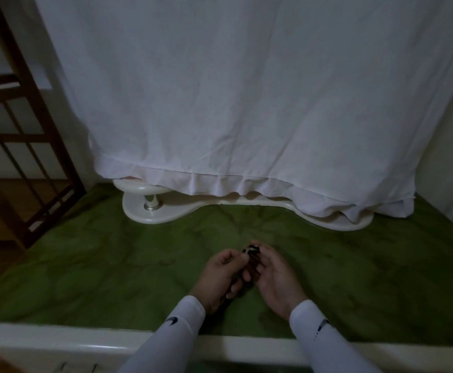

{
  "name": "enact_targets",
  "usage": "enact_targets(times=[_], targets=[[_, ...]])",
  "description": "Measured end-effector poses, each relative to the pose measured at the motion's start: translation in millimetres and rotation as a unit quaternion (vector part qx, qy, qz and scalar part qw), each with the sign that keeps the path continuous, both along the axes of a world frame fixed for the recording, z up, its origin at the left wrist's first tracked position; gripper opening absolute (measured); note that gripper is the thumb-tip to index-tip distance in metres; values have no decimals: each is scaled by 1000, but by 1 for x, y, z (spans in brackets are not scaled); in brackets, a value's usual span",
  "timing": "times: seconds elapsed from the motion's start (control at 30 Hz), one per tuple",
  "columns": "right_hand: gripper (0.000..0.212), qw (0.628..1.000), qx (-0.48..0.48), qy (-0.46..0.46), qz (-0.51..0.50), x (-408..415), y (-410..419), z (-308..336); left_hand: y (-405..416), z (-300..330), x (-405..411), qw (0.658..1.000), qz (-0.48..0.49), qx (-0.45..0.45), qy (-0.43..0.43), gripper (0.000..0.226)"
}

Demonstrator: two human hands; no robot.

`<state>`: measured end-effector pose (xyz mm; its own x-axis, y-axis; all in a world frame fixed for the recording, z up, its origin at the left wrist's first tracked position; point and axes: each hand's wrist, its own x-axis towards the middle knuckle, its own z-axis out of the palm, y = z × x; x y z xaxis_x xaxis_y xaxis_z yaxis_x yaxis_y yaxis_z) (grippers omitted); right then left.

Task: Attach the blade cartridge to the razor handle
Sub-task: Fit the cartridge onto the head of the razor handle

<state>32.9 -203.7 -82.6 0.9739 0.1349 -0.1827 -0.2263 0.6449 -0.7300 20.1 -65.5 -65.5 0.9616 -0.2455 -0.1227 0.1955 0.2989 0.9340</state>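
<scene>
Both my hands meet low in the middle of the head view, just above a green cloth [112, 265]. My left hand [221, 275] is closed around a dark razor handle [234, 285], which runs down through the fist. My right hand [272, 275] pinches a small dark piece with a shiny top, the blade cartridge [252, 251], at the upper end of the handle. Cartridge and handle touch; whether they are locked together is hidden by my fingers. White sleeves cover both forearms.
A white sheet [233, 103] hangs over something at the back, above a cream-coloured base [150, 211] with a metal post. A dark wooden lattice frame [18, 130] stands at the left. A white ledge [85, 343] runs along the near edge.
</scene>
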Motion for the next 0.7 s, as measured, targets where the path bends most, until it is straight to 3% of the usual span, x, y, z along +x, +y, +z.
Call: enact_targets(times=[0.3, 0.4, 0.5, 0.57, 0.63, 0.7], targets=[[25, 1000, 4, 10, 11, -2, 2, 4, -3, 2, -1, 1000, 21, 15, 14, 10], [26, 1000, -3, 17, 15, -1, 2, 4, -6, 4, -2, 997, 37, 61, 24, 4], [35, 999, -16, 23, 16, 1, 1, 4, -9, 8, -3, 990, 49, 130, 38, 14], [27, 999, -13, 33, 17, 3, 1, 4, -9, 13, -1, 975, 56, 210, 36, 20], [21, 998, -47, 36, 21, 3, 1, 6, -7, 19, 3, 944, 63, 324, -1, 18], [23, 989, -142, 24, 22, 2, 1, 9, -2, 26, 10, 889, 68, 449, -58, 14]])
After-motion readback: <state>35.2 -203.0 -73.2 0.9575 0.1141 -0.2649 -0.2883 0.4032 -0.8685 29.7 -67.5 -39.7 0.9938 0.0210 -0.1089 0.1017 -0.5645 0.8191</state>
